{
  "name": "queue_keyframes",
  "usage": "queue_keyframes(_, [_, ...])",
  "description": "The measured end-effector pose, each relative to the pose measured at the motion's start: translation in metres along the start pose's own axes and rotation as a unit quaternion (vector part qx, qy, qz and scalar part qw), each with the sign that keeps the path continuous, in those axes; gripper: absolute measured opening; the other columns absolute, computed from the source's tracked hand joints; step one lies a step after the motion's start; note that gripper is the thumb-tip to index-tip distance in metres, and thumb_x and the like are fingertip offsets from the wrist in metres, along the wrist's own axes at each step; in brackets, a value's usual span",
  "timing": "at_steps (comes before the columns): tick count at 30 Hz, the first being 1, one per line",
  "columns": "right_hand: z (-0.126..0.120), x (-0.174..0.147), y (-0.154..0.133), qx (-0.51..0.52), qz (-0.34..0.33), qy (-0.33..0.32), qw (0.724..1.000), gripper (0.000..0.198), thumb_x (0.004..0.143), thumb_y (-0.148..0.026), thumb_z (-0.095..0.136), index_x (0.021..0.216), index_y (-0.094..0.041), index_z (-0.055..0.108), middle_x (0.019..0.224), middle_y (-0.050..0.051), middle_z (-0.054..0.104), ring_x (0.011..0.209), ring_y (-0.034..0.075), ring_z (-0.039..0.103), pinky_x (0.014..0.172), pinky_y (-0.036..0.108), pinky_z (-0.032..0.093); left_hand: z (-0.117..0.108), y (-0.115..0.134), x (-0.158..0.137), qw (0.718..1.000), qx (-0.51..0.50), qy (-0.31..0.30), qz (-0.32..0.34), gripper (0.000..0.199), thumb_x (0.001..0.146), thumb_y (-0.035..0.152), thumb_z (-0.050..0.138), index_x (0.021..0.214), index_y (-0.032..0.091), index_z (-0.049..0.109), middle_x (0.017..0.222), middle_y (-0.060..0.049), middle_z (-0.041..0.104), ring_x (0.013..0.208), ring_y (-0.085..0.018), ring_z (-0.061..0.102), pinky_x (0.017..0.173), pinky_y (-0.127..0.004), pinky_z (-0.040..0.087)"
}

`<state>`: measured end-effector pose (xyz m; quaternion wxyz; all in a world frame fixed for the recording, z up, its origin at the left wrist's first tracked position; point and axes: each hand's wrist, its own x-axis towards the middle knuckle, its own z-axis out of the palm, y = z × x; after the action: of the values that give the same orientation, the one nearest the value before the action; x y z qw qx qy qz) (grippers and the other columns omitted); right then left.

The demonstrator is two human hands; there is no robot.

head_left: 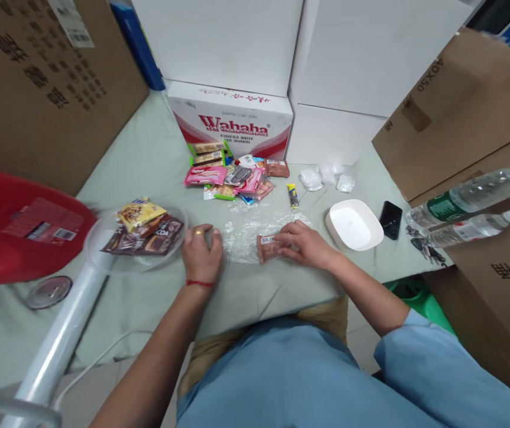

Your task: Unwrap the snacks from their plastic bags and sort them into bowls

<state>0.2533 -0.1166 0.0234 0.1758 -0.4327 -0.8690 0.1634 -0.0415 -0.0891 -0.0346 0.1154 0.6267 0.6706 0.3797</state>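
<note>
On the pale green tabletop lies a small brown wrapped snack (267, 247) with a white barcode label. My right hand (305, 245) has its fingers over the right end of that snack and grips it. Under and around the packet spreads a crinkled clear plastic bag (241, 235). My left hand (202, 252) rests at the bag's left edge with its fingers curled in; whatever they may hold is hidden. Just left of it, a clear round tub (179, 252) contains a yellow snack packet (139, 213) and dark brown cocoa packets (166, 235).
Several mixed snack packets (237, 175) lie before a Wahaha box (232, 122). A small yellow-and-blue packet (293, 196), crumpled clear plastic (312, 179), a white bowl (353, 224), a phone (390, 220), keys (427, 246) and water bottles (469, 196) are right. A red container (23, 232) stands left.
</note>
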Motion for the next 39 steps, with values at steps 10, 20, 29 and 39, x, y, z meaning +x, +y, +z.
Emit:
queue_keyframes(10, [0.028, 0.018, 0.027, 0.152, 0.112, -0.003, 0.982, 0.017, 0.100, -0.018, 0.058, 0.102, -0.018, 0.075, 0.098, 0.007, 0.071, 0.091, 0.018, 0.065, 0.087, 0.030, 0.049, -0.014, 0.057, -0.069, 0.952, -0.020, 0.068, 0.297, 0.017, 0.093, 0.014, 0.061, 0.105, 0.021, 0.070, 0.102, -0.009, 0.075, 0.103, -0.025, 0.065, 0.094, -0.040, 0.044])
queue_keyframes(20, [0.012, 0.020, 0.032, 0.176, 0.190, -0.040, 0.965, 0.024, 0.102, -0.030, 0.052, 0.102, -0.017, 0.073, 0.093, 0.004, 0.074, 0.084, 0.018, 0.064, 0.081, 0.028, 0.048, 0.032, 0.062, -0.071, 0.958, 0.003, -0.135, 0.253, 0.037, 0.098, 0.018, 0.055, 0.129, 0.025, 0.073, 0.134, -0.007, 0.075, 0.119, -0.028, 0.065, 0.092, -0.045, 0.040])
queue_keyframes(29, [0.003, 0.057, 0.049, -0.088, 0.269, -0.055, 0.958, 0.044, 0.093, -0.043, 0.072, 0.127, -0.015, 0.068, 0.117, 0.017, 0.071, 0.105, 0.028, 0.059, 0.093, 0.036, 0.045, 0.035, 0.058, -0.075, 0.960, 0.026, -0.109, 0.255, 0.031, 0.100, 0.021, 0.055, 0.123, 0.028, 0.075, 0.150, -0.007, 0.065, 0.134, -0.032, 0.060, 0.108, -0.052, 0.037])
queue_keyframes(39, [-0.006, 0.053, 0.056, 0.145, 0.245, 0.001, 0.959, 0.014, 0.089, -0.027, 0.067, 0.091, -0.016, 0.076, 0.086, 0.002, 0.068, 0.079, 0.017, 0.059, 0.075, 0.026, 0.044, 0.044, 0.054, -0.071, 0.958, 0.008, -0.153, 0.244, 0.037, 0.099, 0.017, 0.053, 0.129, 0.030, 0.071, 0.158, -0.008, 0.058, 0.154, -0.033, 0.044, 0.126, -0.064, 0.022])
